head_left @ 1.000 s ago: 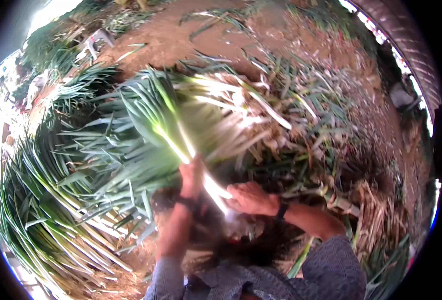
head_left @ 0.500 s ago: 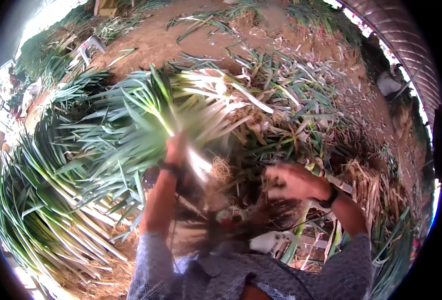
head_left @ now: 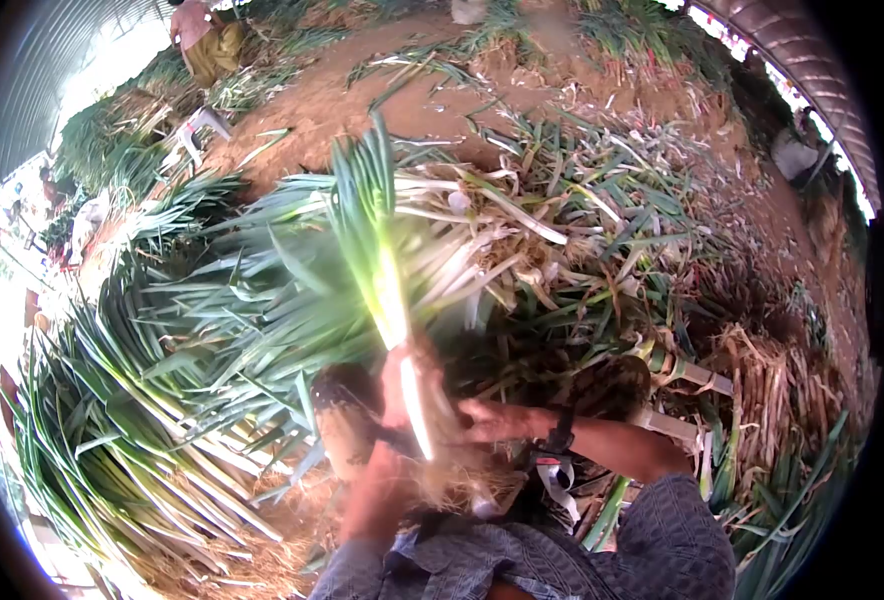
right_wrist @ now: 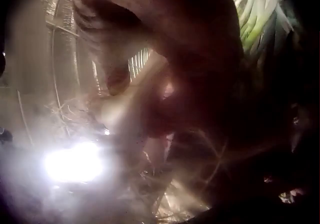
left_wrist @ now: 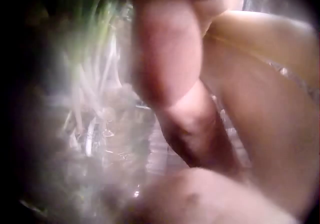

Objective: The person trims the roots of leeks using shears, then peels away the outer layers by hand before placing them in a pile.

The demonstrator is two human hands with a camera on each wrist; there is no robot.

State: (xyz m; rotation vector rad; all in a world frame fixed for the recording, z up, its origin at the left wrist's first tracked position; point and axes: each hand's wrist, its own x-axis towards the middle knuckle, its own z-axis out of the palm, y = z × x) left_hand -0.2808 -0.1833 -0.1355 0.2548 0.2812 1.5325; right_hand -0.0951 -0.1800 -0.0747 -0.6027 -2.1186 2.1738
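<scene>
Green and white, a small bunch of leeks (head_left: 390,285) stands slanting above the near edge of the soil floor (head_left: 307,105), leaves pointing away from the person and pale roots (head_left: 462,485) close to the lap. The left hand (head_left: 396,385) grips it, fingers curled round the white stems. The right hand (head_left: 492,422) is at the lower stems, but blur and shadow hide whether its fingers pinch them or only touch.

The work looks well under way yet far from over. Towards the floor's left edge, a long row of leeks (head_left: 152,485) lies side by side and seems already dealt with, though its roots are on. Beyond the held bunch, a broad loose heap (head_left: 262,290) probably remains to be handled. Torn leaves and scraps (head_left: 627,200) cover much of the right side. Whether the held bunch is finished cannot be told.
</scene>
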